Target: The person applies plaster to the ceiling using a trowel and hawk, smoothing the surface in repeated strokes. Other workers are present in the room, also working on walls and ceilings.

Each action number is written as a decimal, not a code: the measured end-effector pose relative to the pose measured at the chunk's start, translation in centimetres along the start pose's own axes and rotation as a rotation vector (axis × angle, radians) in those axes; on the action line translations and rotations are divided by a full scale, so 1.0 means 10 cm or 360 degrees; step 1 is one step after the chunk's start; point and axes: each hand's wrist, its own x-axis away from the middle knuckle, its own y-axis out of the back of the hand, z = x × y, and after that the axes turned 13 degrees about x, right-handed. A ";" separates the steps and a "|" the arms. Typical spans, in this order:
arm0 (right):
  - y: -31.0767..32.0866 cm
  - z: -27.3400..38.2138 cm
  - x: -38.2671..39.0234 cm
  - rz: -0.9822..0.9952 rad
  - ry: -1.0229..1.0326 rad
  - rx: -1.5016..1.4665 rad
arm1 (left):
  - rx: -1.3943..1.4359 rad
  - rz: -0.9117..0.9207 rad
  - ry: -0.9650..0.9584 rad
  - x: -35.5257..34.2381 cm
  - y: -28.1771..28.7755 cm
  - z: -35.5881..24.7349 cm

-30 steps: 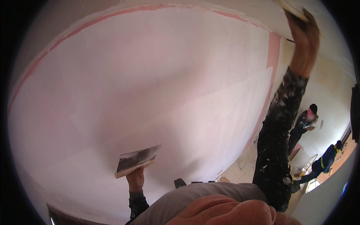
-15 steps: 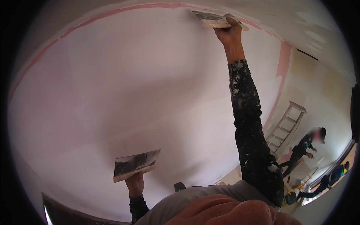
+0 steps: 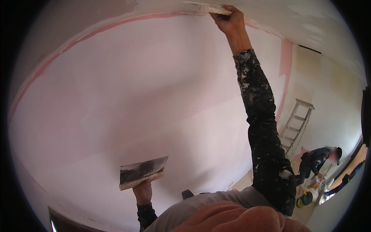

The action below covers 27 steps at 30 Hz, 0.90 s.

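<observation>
My right hand point(image 3: 232, 22), raised at the end of an outstretched arm, grips a wide putty knife point(image 3: 211, 9) by its pale back edge. Its blade shows almost edge-on against the ceiling point(image 3: 154, 8), just above the pink band point(image 3: 116, 24) along the wall top. Low on the left, my left hand point(image 3: 143, 192) is closed around the handle of a second wide putty knife point(image 3: 143, 170). That blade is tilted upward, smeared dark and grey, and stands in front of the whitish-pink wall point(image 3: 116, 89). Both dark sleeves are spattered with white.
At the right, a stepladder point(image 3: 296, 123) leans by the side wall. A co-worker point(image 3: 315, 160) bends over beside a dark bucket point(image 3: 304, 199). Another person point(image 3: 346, 179) is partly visible at the far right edge, by a bright opening. A dark slot point(image 3: 310, 49) runs high on the side wall.
My right hand has carried its putty knife up and left, from the wall's top edge to the ceiling. My left hand stays nearly still. The co-worker has bent lower.
</observation>
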 end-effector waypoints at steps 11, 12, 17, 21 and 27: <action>0.12 -0.25 -0.44 -0.0028 0.0228 0.0041 | 0.0180 0.0127 0.0401 -2.26 0.79 0.65; 0.11 -0.30 -0.40 0.0041 0.0327 0.0046 | 0.0193 0.0117 0.0463 -2.45 0.94 0.71; 0.68 -0.22 0.38 0.0839 0.0091 0.0302 | 0.0292 -0.0001 0.0594 -2.68 1.25 0.84; 1.28 -0.55 1.80 0.0008 0.1235 0.1345 | -0.0643 0.0390 0.0012 -2.66 1.07 0.98; 2.20 -0.87 2.45 -0.1037 0.2383 0.3770 | -0.0592 0.0729 -0.0271 -2.74 -1.55 1.45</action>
